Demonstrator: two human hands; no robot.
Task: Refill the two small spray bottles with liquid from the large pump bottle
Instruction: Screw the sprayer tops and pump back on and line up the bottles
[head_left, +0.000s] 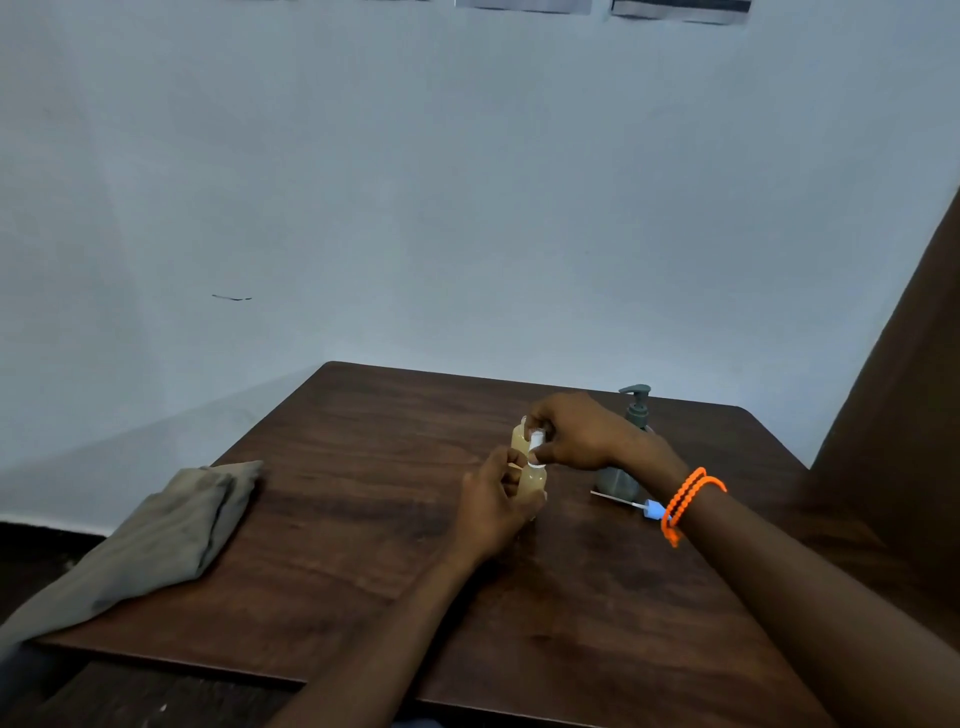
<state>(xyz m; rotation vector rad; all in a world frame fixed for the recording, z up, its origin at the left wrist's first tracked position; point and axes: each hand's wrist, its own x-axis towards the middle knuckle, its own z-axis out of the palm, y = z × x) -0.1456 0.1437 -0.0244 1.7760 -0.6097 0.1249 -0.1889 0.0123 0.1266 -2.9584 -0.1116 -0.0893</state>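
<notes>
The pump bottle (623, 467) stood near the table's (363, 519) far right edge, stiff and probably heavy. My left hand (493, 514) gripped a small spray bottle (532, 480), light and likely slick, by its body mid-table. My right hand (576, 434) pinched its white cap (536, 441).

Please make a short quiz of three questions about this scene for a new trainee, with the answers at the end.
1. True or false: the folded cloth lies at the table's left edge.
2. Which hand pinches the white spray cap? A) left B) right
3. What lies on the table just in front of the large pump bottle?

Key: 1. True. 2. B, the right hand; the left hand has its grip on a small bottle. 3. A loose spray head with its tube.
</notes>
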